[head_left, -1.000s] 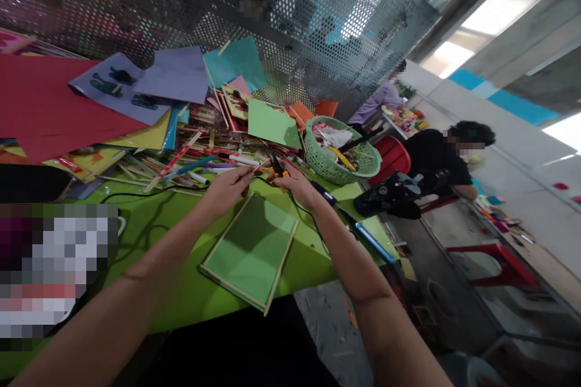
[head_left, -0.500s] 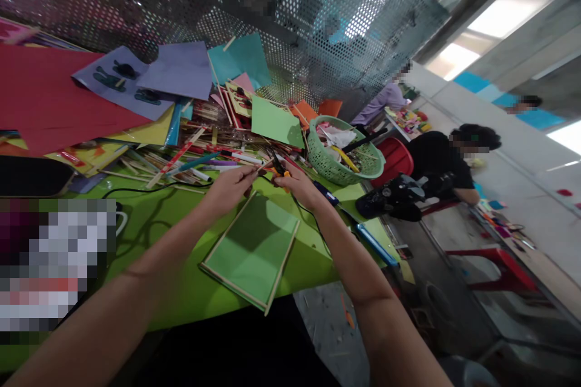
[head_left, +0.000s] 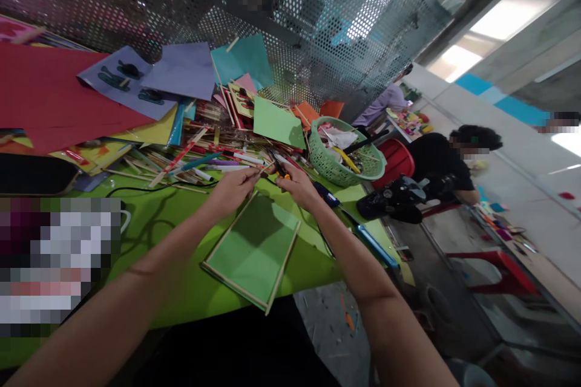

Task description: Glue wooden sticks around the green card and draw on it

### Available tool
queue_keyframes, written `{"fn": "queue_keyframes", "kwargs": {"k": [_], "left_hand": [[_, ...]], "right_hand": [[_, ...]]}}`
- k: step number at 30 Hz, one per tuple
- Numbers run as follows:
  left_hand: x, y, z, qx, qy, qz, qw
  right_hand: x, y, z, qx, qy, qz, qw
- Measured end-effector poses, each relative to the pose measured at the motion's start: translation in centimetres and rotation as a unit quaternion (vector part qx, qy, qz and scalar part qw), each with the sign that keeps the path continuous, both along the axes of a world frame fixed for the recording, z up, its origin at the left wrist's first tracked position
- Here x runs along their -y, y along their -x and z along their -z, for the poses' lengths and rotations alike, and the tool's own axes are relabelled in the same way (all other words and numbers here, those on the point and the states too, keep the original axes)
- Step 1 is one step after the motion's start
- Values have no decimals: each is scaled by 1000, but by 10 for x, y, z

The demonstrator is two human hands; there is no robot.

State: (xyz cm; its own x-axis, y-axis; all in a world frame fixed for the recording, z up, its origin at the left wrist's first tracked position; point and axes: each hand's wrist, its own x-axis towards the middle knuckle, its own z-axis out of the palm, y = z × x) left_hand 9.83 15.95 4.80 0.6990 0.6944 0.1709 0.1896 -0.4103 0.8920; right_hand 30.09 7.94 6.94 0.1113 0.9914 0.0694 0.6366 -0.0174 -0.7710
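My left hand [head_left: 238, 186] is closed round a thin wooden stick [head_left: 267, 167], whose tip points toward the tool in my other hand. My right hand [head_left: 297, 184] grips a pair of dark pliers or cutters [head_left: 277, 163] with orange on the handles; the jaws are at the stick. Just below both hands lies a green paper panel [head_left: 256, 245], edged with thin wooden strips, on the green table [head_left: 181, 290]. Behind the hands, markers [head_left: 247, 158] and many loose sticks are heaped.
A green basket [head_left: 347, 178] of odds and ends stands right of the hands. Coloured sheets [head_left: 77, 94] cover the back left. A blue cutter [head_left: 376, 246] lies at the right edge, near a black cable [head_left: 149, 190]. A person [head_left: 438, 163] sits farther right.
The view has shifted very slightly. Both hands remain together in nearly the same place, still holding the stick and the tool.
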Motion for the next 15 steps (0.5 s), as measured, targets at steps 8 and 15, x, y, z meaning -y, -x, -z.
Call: {"fn": "queue_keyframes", "kwargs": {"k": [8,15], "left_hand": [[-8,-2,7,-6,-27,-2,1000],[15,-2,1,-39,-75,-37,996]], "right_hand": [[-8,-5,12,77,-26,30,996],[-25,-29,15,350,3,100,931]]}}
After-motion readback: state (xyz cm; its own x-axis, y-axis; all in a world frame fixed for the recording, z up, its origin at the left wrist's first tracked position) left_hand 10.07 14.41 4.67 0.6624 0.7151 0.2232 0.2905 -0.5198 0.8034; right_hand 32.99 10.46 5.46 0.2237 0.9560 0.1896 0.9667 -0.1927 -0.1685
